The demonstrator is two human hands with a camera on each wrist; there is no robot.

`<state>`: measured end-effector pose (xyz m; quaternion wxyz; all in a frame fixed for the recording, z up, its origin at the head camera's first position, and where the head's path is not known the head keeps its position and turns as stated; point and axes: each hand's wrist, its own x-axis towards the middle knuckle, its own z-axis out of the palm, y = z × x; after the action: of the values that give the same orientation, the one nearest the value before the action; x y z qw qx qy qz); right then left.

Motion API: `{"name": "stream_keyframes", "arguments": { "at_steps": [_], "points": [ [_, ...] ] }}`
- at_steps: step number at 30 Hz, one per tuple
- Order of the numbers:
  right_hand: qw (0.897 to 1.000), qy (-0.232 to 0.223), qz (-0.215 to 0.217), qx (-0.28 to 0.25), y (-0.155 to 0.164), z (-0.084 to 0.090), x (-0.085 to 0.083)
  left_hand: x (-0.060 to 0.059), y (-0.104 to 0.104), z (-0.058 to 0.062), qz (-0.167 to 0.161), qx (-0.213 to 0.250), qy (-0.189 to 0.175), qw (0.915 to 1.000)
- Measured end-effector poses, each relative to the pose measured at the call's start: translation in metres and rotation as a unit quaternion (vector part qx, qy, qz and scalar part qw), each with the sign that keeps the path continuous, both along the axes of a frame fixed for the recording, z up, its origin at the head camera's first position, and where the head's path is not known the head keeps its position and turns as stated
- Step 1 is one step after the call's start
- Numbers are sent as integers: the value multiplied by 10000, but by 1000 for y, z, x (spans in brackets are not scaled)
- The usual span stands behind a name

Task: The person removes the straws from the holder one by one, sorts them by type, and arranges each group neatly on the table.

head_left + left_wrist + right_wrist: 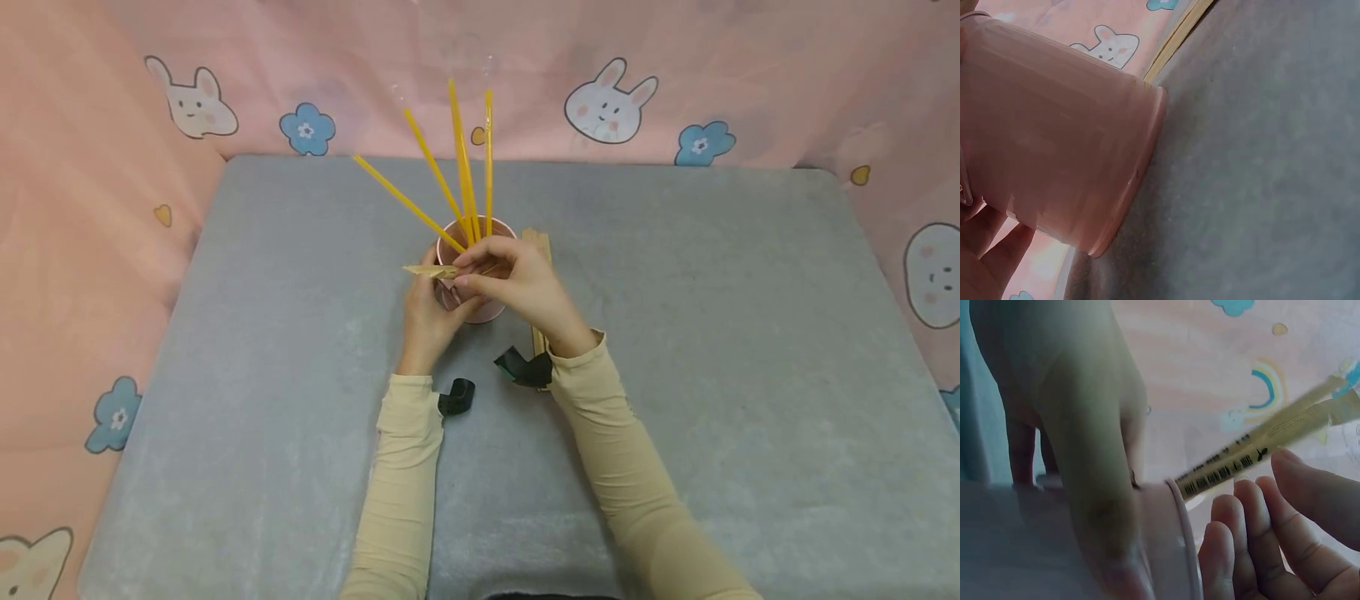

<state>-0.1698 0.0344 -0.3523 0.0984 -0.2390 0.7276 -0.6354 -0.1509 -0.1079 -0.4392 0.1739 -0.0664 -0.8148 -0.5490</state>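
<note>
A pink cup (487,310) stands mid-table with several long yellow sticks (461,167) fanning out of it. My left hand (429,310) wraps around the cup's left side; in the left wrist view the cup (1054,144) fills the frame, with the palm (985,256) at the lower left. My right hand (517,283) reaches over the rim and pinches a short tan wrapped stick (429,271) that points left. In the right wrist view this stick (1260,453) shows a printed barcode and slants up from the cup rim (1180,531), next to the left hand's fingers (1260,550).
A flat bundle of tan wrapped sticks (537,243) lies just behind the right hand. Two black curled bands (456,397) (523,367) lie between my wrists. The grey table (712,333) is bordered by pink cartoon-print cloth (112,250).
</note>
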Motion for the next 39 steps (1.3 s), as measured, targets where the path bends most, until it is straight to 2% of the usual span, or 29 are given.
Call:
{"name": "stream_keyframes", "arguments": {
  "at_steps": [7, 14, 20, 29, 33, 39],
  "points": [
    [9969, 628, -278, 396, -11, -5, 1, 0, 1, 2, -16, 64, -258, 9996],
    [9934, 891, -373, 611, -15, -6, 1, -2, 0, -1, -185, 309, -77, 9993],
    [9897, 1078, -375, 863, -19, -6, -1, -2, 1, -2, -182, 370, 101, 9991],
    [9903, 1024, -200, 914, -23, -6, -4, -3, 1, -3, -89, 223, 237, 9994],
    [9918, 1016, -151, 764, -22, -6, -4, -1, 0, -3, 55, -77, 131, 9999],
    [9942, 945, -146, 482, -20, -7, -4, 0, 0, -4, 64, -110, 163, 9998]
  ]
}}
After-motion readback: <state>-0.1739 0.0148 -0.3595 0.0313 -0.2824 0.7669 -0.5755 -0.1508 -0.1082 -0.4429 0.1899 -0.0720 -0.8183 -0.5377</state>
